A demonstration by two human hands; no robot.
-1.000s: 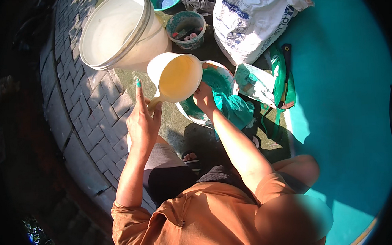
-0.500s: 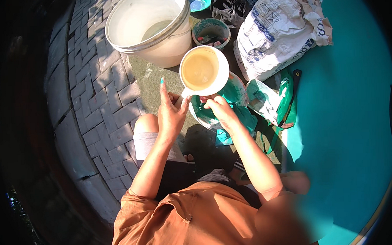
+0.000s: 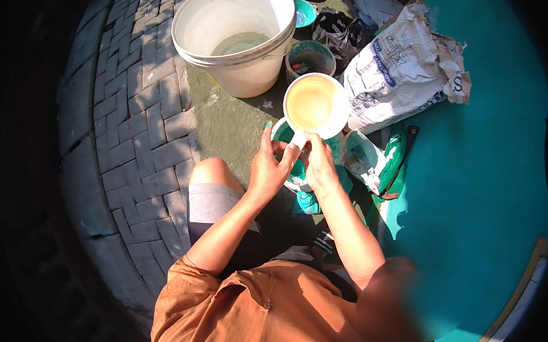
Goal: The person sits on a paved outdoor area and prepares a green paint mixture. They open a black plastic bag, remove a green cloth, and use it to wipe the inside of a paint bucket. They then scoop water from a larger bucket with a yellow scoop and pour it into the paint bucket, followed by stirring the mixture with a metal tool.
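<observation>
A white dipper [image 3: 336, 125] with a yellowish, sunlit inside is held up in front of me, its short handle toward me. My left hand [image 3: 271, 171] pinches the handle between thumb and fingers, index finger stretched upward with green on its tip. At the handle's other side, where it meets the cup, my right hand [image 3: 321, 169] is closed with its fingers curled in. Directly beneath the dipper stands a paint-smeared bucket [image 3: 279, 133] with teal-green inside, partly hidden by my hands and the dipper.
A large white bucket [image 3: 253, 81] with some liquid stands at the far left. Beyond the dipper are a small stained pail [image 3: 311, 56], a black plastic bag [image 3: 335, 31] and a teal bowl [image 3: 305, 13]. A torn white sack [image 3: 379, 77] leans beside a teal-painted surface [image 3: 479, 164].
The dipper and both hands have shifted right in the view and slightly nearer. My right hand has come up from below the cup to the handle. The surroundings have shifted with the view.
</observation>
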